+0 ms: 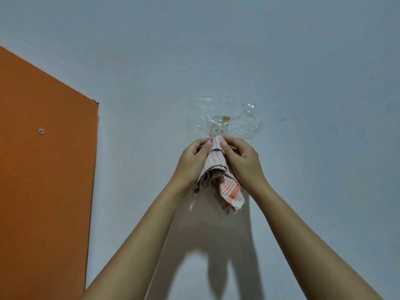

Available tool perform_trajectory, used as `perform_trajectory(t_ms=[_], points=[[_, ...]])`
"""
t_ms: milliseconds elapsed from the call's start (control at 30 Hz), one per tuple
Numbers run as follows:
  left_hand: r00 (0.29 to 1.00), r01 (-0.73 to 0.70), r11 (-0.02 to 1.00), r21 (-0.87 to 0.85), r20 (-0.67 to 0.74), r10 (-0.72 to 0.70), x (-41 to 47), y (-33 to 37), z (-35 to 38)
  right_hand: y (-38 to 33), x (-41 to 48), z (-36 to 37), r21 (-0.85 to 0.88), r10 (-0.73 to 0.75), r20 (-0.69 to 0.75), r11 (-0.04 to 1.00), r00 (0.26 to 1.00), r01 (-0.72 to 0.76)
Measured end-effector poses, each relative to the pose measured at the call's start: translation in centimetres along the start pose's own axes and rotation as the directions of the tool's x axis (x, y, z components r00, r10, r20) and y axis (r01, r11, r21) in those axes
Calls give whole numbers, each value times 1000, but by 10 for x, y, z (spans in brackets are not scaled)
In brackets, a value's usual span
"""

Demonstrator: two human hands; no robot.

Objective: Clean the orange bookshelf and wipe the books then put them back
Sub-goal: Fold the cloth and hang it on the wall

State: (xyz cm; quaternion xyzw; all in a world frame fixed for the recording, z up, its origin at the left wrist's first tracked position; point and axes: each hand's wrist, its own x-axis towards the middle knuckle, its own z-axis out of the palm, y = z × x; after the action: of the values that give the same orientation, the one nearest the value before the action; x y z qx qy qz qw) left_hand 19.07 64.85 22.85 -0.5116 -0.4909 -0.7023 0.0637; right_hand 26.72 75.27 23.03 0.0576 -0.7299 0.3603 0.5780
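Observation:
Both my hands are raised against a pale wall and hold a white cloth with orange stripes (218, 167). My left hand (191, 164) grips its left side, thumb on the top fold. My right hand (242, 161) pinches the top fold from the right. The cloth's loose end hangs down between my wrists. Just above its top sits a clear hook (217, 131) stuck to the wall under clear tape. The orange side panel of the bookshelf (45, 169) fills the left of the view. No books are in view.
A metal screw head (41, 131) sits in the orange panel. Crinkled clear tape (225, 118) with a small orange stain covers the wall around the hook. A few dark specks (287, 119) mark the wall to the right.

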Motion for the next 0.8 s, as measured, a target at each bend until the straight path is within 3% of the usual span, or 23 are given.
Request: perform_trajectory(t_ms=[133,367,467,600,800], points=[[1000,-12,999,-31,15,12,-4,-2,3,7,-9,-2,149,27,10,988,1000,-28],[993,-6,992,-130,116,22,-9,0,-1,9,-12,0,230,9,37,973,999,-17],[988,-76,995,-61,131,83,-10,-5,-6,9,-11,-7,285,7,89,958,996,-32],[977,-197,979,57,99,191,-8,-21,-8,14,-10,-6,234,-23,83,972,996,3],[963,-266,955,131,70,258,-5,-29,-7,19,-17,4,132,-97,-27,986,995,100]])
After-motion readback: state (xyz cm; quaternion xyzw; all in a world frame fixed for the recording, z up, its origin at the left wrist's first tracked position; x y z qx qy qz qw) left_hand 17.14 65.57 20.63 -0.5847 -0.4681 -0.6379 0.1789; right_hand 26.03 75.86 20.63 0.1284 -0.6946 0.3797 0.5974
